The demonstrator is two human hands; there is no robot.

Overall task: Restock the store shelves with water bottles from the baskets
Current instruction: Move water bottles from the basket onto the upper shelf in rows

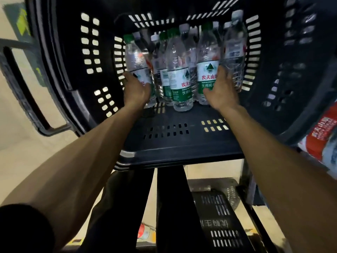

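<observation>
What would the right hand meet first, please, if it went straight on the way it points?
Most likely the clear bottle by the basket's right wall; the right hand's fingertips look at or short of it, though depth is unclear.

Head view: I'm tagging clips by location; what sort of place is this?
Probably a shop or its stockroom: a black shopping basket holding labelled water bottles, and a shrink-wrapped bottle pack beside it.
</observation>
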